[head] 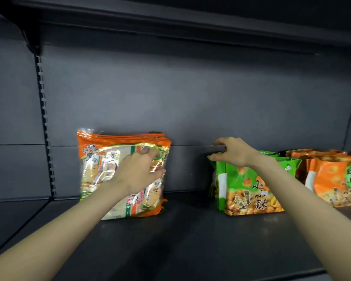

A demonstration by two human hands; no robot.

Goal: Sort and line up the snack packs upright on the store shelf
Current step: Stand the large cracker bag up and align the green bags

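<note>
Left hand (138, 171) is laid on the front of the rice cracker packs (101, 171). Its fingers (152, 154) are curled narrow by the front pack's upper right edge, with the thumb just below them, and the front pack is pinched there

The rice cracker packs are stacked front to back and stand upright on the shelf (190, 240). Most of the stack sits left of and below the left fingers, and the rear packs are seen just behind them

Right hand (234, 152) is held over the top of the green snack packs (251, 191). The index finger is raised, the other fingers (221, 153) are curled down to the top edge, and the thumb is touching that edge. Grip or plain contact cannot be told

The green snack packs are directly below the right fingers, upright and slightly tilted, several deep. The orange snack packs (336, 179) are seen well to the right of those fingers, just beside the green ones

A bare strip of shelf is seen between the two sets of fingers. The grey back panel (190, 98) is beyond both hands. A slotted upright (45, 122) is seen well left of the left fingers
</note>
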